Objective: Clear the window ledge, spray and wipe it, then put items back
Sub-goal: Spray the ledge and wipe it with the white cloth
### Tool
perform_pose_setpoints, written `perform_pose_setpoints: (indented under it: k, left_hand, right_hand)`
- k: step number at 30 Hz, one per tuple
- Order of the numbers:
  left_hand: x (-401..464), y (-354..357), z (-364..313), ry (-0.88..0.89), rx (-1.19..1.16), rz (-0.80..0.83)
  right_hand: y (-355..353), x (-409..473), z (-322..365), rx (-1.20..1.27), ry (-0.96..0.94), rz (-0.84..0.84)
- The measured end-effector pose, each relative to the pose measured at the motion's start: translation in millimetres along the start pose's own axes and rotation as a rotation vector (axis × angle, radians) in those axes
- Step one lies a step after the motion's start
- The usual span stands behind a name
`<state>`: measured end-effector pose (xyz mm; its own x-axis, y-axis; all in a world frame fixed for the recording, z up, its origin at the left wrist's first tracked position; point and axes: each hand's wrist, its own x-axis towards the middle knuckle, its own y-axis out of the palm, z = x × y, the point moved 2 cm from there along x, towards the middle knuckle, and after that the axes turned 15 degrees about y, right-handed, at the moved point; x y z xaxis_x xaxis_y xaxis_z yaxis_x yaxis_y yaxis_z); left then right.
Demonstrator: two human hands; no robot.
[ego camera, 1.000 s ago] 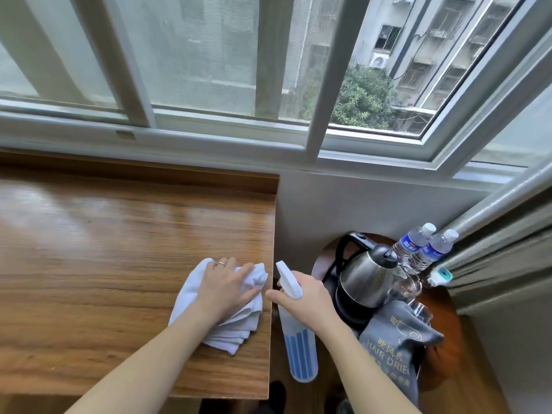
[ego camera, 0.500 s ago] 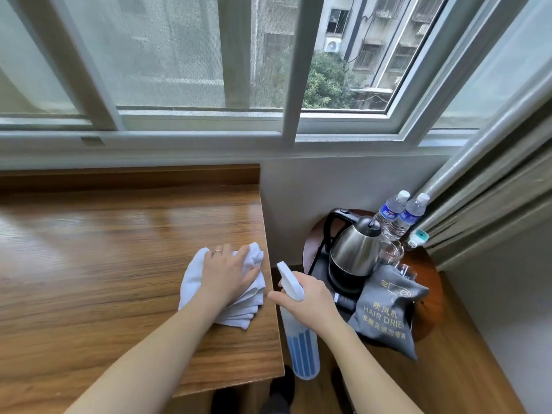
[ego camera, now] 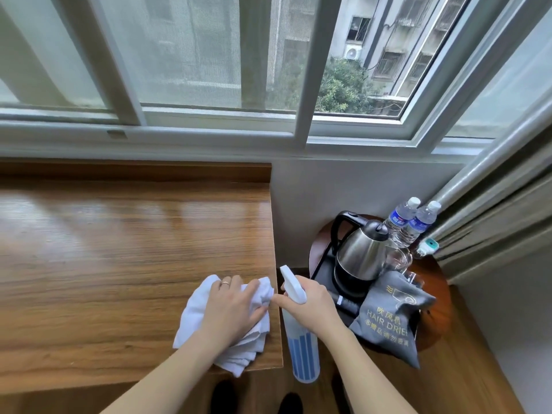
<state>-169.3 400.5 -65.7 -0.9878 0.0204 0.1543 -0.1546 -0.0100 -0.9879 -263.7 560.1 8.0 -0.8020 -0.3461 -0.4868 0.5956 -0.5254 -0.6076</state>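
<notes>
The left hand (ego camera: 231, 309) presses flat, fingers (ego camera: 239, 286) spread, on a folded white cloth (ego camera: 197, 312) at the wooden desk's (ego camera: 119, 249) right edge. Just right of the cloth, the right hand (ego camera: 310, 306) grips a spray bottle (ego camera: 301, 351), fingers curled round its neck. Right of the bottle, a kettle (ego camera: 363, 252) sits on a round side table (ego camera: 442, 282).

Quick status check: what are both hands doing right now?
Left hand pressing cloth on ledge. Right hand gripping spray bottle. Nothing in the way.

You face a white-framed sliding window (ego camera: 301, 70); grey curtains (ego camera: 493, 222) hang at right, above a round wooden side table (ego camera: 439, 297).
</notes>
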Motion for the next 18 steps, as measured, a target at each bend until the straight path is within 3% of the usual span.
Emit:
perform_pose_setpoints:
  k: [7,15,18]
  left_hand:
    - [28,3,13,-0.029,0.019,-0.02]
    - [67,2,32,-0.118,-0.022,0.136]
    - [61,1,25,-0.141,-0.011,0.101]
  right_hand:
    - [-2,2,-14,-0.016,-0.018,0.018]
    - [-7,-12,-37,-0.072,-0.023,0.022]
    - [-9,-17,-46,-0.073,-0.01,0.019]
